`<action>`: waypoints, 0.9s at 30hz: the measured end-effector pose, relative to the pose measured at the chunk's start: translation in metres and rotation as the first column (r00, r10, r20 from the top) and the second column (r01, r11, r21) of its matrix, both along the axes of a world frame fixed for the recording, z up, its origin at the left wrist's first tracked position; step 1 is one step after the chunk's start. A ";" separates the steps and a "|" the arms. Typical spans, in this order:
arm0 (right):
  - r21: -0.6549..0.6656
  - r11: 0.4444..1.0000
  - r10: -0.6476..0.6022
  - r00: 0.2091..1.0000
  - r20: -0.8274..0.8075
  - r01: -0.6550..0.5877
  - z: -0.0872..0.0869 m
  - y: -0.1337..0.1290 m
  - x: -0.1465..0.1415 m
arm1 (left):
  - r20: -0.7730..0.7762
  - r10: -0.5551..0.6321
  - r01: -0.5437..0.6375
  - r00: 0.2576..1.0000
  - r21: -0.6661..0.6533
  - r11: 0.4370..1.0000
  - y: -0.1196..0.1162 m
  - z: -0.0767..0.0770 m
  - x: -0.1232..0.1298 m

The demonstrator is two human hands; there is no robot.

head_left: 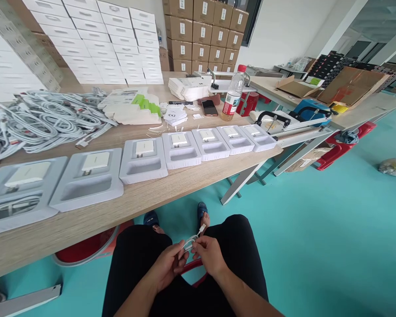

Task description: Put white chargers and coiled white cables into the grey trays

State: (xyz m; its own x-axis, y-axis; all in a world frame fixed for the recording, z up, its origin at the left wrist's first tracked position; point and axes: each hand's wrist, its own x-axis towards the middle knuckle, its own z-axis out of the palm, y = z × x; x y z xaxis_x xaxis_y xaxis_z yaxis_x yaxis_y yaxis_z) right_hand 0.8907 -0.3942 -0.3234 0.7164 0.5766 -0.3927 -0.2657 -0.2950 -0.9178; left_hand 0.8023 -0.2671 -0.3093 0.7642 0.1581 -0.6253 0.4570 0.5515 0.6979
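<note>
Over my lap, a coiled white USB cable (190, 241) is held between both hands, its plug end pointing up and away. My left hand (167, 264) has its fingers closed on the left side of the coil. From the other side, my right hand (210, 255) pinches the same cable. On the table ahead stands a row of white trays (143, 178), each bearing a white charger (144, 147) in its upper recess. The leftmost tray also has a coiled cable (15, 205) in its lower recess; the lower recesses of the others show no cable.
Loose white cables (49, 116) are heaped on the table's left. Stacked white boxes (99, 42) and brown cartons (203, 35) stand behind. A plastic bottle (232, 94) and a phone (209, 108) sit beyond the trays. The wooden table edge (171, 187) runs before my knees.
</note>
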 end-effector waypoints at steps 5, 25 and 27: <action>-0.102 0.993 -0.014 0.904 0.426 0.063 0.001 -0.006 0.011 | 0.047 -0.113 0.093 0.993 0.301 0.949 0.001 0.003 0.000; 0.055 0.997 0.062 0.998 -0.002 -0.062 -0.013 -0.015 0.036 | 0.000 -0.363 0.086 0.932 0.972 0.221 -0.002 0.001 -0.011; 0.069 0.997 0.043 0.998 -0.046 -0.040 -0.015 -0.014 0.037 | 0.046 -0.323 0.033 0.945 0.971 0.236 -0.003 0.001 -0.010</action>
State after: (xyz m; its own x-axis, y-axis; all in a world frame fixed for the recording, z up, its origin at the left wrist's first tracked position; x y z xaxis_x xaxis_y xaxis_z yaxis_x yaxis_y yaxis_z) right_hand 0.9279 -0.4085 -0.3381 0.6726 0.6323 -0.3844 -0.2983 -0.2437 -0.9228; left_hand 0.7924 -0.2697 -0.3088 0.9305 0.3637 0.0427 0.2239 -0.6573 0.7196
